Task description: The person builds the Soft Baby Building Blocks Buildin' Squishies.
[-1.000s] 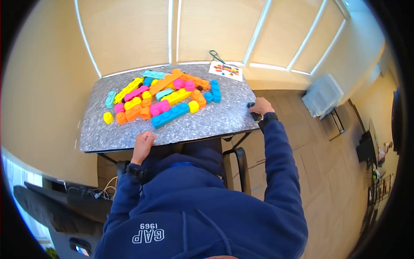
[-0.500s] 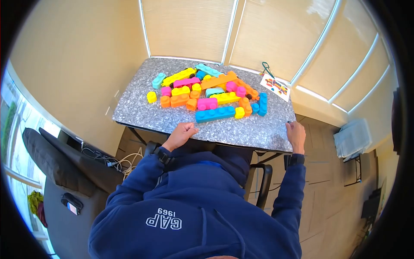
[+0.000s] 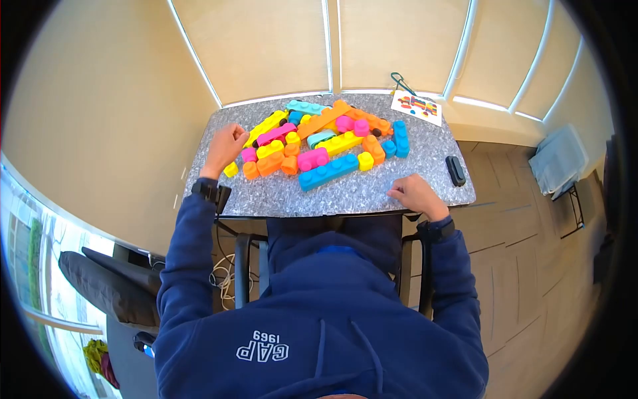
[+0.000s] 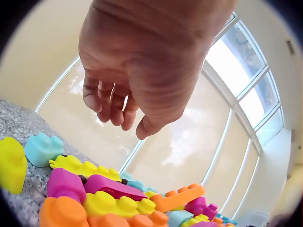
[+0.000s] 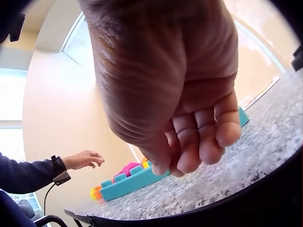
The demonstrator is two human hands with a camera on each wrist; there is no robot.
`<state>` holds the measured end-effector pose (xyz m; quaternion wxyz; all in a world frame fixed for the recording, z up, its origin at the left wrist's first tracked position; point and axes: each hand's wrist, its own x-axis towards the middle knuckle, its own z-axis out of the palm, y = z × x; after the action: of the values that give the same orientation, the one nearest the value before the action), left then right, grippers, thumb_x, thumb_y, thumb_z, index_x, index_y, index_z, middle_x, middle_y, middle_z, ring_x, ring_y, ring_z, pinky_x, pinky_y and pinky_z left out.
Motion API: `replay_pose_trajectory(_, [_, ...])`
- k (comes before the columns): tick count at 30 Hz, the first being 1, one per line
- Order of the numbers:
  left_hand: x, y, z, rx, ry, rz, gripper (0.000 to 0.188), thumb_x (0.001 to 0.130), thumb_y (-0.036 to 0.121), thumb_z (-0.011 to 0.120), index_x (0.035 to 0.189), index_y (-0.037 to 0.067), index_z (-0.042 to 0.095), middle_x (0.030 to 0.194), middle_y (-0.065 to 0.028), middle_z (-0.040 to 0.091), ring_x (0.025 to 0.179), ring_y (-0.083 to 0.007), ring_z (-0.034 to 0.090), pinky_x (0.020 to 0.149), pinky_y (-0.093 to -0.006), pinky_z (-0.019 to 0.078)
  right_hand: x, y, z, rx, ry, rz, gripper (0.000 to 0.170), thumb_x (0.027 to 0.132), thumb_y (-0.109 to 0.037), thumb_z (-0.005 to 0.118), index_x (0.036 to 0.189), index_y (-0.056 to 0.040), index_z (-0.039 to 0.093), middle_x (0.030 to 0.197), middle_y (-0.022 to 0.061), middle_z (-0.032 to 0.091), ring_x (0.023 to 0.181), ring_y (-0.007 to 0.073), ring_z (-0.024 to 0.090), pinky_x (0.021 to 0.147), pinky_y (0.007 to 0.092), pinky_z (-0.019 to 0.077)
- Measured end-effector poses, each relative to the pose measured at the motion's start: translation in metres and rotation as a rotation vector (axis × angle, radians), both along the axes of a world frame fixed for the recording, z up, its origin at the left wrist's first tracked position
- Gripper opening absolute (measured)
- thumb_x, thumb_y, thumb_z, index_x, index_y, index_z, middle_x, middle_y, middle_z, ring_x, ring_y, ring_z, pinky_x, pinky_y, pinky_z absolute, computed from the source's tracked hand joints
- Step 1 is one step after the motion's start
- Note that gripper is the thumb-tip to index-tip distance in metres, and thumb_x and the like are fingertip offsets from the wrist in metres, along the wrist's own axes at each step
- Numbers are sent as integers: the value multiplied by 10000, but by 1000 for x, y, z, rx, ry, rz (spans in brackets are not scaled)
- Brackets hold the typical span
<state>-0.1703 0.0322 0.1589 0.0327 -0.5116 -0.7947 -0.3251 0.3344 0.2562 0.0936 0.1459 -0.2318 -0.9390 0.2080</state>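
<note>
The toy blocks lie loose in a crowded group on the grey speckled table [image 3: 425,159], some leaning on or overlapping others. A long blue block [image 3: 328,173] marks the near edge of the group, with a small yellow block [image 3: 365,161] beside its right end and a pink block [image 3: 313,159] behind it. An orange bar [image 3: 325,123] slants across other pieces at the back.

The two hands are well apart. The left hand [image 3: 224,147] hangs above the left end of the group, fingers loosely bent, clear of the blocks below. The right hand [image 3: 420,196] hovers over the table's near side, fingers relaxed and curving down, to the right of the blue block. A black case [image 3: 455,171] lies by the right edge, and a picture card [image 3: 417,108] at the far right corner.

Off to the right, a see-through plastic bin [image 3: 561,159] sits on a stand; I cannot tell what it holds.
</note>
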Motion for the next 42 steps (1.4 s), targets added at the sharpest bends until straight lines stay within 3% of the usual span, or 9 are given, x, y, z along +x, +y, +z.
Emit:
replay_pose_trajectory(3, [-41,34,-20,21,213,-21,344,934,343,807,1047,21,766,1020,-191,774,955,-384,739,838,-488,578,-6,-1,-8,-27,-44,8,282,940,-318,831,893,-42,805,853,215,762,833,447,737,763,512,588])
replay_pose_trajectory(9, [-69,90,-58,-200,284,1,446,901,379,820,1148,9,787,1167,-239,775,1118,-427,730,979,-525,582,-4,5,-22,-138,-138,17,281,910,-313,864,886,-44,787,837,193,772,807,420,749,753,494,588])
replay_pose_trajectory(21, [-91,129,-70,-481,190,-10,517,846,457,877,1119,21,817,1087,-241,804,1059,-441,758,931,-516,593,-11,9,-23,-222,-232,1,282,915,-337,858,882,-74,761,841,171,769,825,418,740,745,507,567])
replay_pose_trajectory(27, [-97,141,-83,-446,180,7,572,813,467,909,1165,27,813,1149,-246,795,1094,-431,753,972,-495,589,-9,6,-18,-202,-227,5,308,924,-365,852,879,-75,760,841,167,767,838,422,737,745,517,558])
replay_pose_trajectory(34, [-91,124,-50,-260,167,46,503,840,389,880,1193,39,806,1166,-230,798,1098,-424,759,946,-512,603,-10,8,-22,-202,-231,21,313,929,-374,849,884,-77,759,849,173,766,840,424,737,747,517,558])
replay_pose_trajectory(36, [-85,116,-24,70,262,21,496,875,330,872,1258,29,775,1147,-230,797,1069,-417,763,942,-502,602,-11,7,-22,-208,-227,18,314,929,-375,849,885,-78,758,847,173,765,835,425,736,744,517,558])
replay_pose_trajectory(37, [-76,109,-9,67,261,20,496,875,330,872,1258,29,775,1147,-230,797,1069,-417,763,942,-502,602,-10,7,-23,-207,-223,13,314,928,-376,851,886,-78,759,843,173,764,830,426,735,742,518,559])
replay_pose_trajectory(40, [-31,75,40,162,210,-21,497,895,286,871,1292,15,747,1141,-226,797,1047,-409,765,935,-474,602,-9,8,-24,-208,-217,9,317,929,-380,852,891,-78,763,835,174,763,822,430,734,739,517,561])
replay_pose_trajectory(42, [8,43,59,122,-48,-94,501,879,256,885,1284,1,740,1137,-223,795,1040,-403,764,926,-446,602,-10,9,-25,-208,-212,9,321,931,-384,852,893,-77,765,831,175,762,819,433,734,738,516,562])
